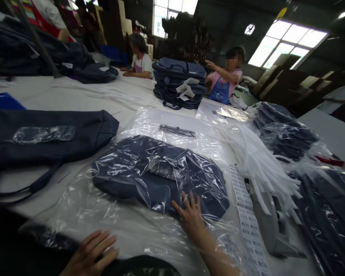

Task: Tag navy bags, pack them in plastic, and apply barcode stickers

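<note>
A folded dark navy bag (158,172) lies inside a clear plastic sleeve (103,214) on the white table. My right hand (191,216) reaches into the sleeve's open end, fingers spread flat against the bag's near edge. My left hand (90,255) rests flat and open on the empty near part of the sleeve, holding it down at the table's front edge. Neither hand grips anything.
An unbagged navy bag (46,134) lies at left. A strip of white labels (247,218), a bundle of white pieces (261,165) and bagged navy bags (287,134) sit at right. A stack of navy bags (178,82) stands beyond, with two people working behind it.
</note>
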### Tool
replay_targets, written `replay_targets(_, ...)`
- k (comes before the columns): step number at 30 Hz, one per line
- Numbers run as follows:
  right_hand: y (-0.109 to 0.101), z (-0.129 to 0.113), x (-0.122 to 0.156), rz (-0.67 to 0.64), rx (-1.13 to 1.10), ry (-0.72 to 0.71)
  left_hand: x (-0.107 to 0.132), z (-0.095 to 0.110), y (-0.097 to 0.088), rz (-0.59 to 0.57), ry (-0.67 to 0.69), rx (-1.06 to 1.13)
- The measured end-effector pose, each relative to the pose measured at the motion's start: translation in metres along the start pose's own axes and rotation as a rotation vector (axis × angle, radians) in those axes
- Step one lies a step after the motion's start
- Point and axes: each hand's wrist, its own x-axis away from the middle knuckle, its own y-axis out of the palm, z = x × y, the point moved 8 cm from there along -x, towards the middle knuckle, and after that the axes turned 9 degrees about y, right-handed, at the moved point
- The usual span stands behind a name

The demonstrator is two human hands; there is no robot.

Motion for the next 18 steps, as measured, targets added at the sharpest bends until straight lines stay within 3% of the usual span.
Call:
replay_targets(2,-0.005,-0.002,-0.004,0.005,0.023,0.004,-0.035,0.003,0.005,0.08,-0.035,0.03)
replay_targets(4,-0.007,-0.003,-0.008,0.01,0.04,0.009,-0.071,-0.015,0.022,-0.018,-0.031,-0.047)
replay_targets(6,-0.007,-0.004,-0.009,0.018,0.047,0.007,-0.093,-0.042,0.035,-0.083,-0.012,-0.073)
replay_targets(9,-0.006,-0.004,-0.007,0.044,0.041,0.006,-0.093,-0.067,0.046,-0.125,0.033,-0.075)
replay_targets(14,-0.008,-0.004,-0.005,0.049,0.041,0.017,-0.078,-0.073,0.056,-0.161,0.139,-0.048)
replay_targets(18,-0.009,-0.005,-0.005,0.022,0.066,0.028,-0.097,-0.071,0.049,-0.037,0.263,-0.048)
